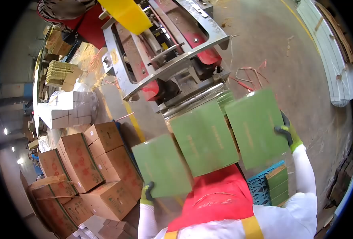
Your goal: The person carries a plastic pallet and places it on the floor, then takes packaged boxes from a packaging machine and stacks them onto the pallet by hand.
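Three green rectangular pieces lie side by side in front of my body, below the machine. My left hand (pixel 147 192), in a grey and yellow-green glove, grips the lower edge of the left green piece (pixel 162 166). At the right, my right hand (pixel 288 132), gloved alike, holds the outer edge of the right green piece (pixel 258 128). Between them the middle green piece (pixel 204 137) rests at the end of the machine's rollers (pixel 194 99), touched by neither hand. The undersides of the pieces are hidden.
A red and grey machine (pixel 164 51) with a yellow cover (pixel 128 15) stands ahead. Cardboard boxes (pixel 81 161) are stacked at the left. A blue pallet (pixel 260 188) with green blocks (pixel 278 186) is low at the right. Another person (pixel 90 28) stands at the upper left.
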`<state>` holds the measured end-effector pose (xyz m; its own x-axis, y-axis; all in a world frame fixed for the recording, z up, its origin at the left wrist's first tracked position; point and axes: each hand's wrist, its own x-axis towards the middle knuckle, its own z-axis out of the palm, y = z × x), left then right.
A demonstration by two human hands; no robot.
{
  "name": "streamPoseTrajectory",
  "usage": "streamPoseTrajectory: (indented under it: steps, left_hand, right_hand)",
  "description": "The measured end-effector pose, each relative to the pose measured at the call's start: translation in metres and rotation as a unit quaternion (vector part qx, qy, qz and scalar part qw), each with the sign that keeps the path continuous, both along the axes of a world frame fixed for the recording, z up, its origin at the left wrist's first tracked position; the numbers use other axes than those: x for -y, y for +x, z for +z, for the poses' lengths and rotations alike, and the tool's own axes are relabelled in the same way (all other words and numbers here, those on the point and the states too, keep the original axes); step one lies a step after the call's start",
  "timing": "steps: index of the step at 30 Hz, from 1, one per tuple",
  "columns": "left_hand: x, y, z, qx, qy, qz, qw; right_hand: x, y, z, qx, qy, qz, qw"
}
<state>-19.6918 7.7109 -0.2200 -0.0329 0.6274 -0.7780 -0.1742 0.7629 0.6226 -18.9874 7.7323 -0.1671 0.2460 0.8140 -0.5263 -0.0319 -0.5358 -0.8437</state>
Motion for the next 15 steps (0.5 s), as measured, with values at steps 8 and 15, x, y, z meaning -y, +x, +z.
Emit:
streamPoseTrajectory:
  steps: [8,15]
  left_hand:
    - [-0.063,0.019,-0.056,-0.004,-0.032,-0.052,0.998]
    - [-0.106,-0.072,-0.035,0.015,0.03,-0.195,0.98]
  right_hand:
    - [-0.013,-0.024,-0.025,-0.007,0.026,0.009,1.0]
    - [0.193,-0.134,-0.025,-0.139,-0.059,-0.231,0.961]
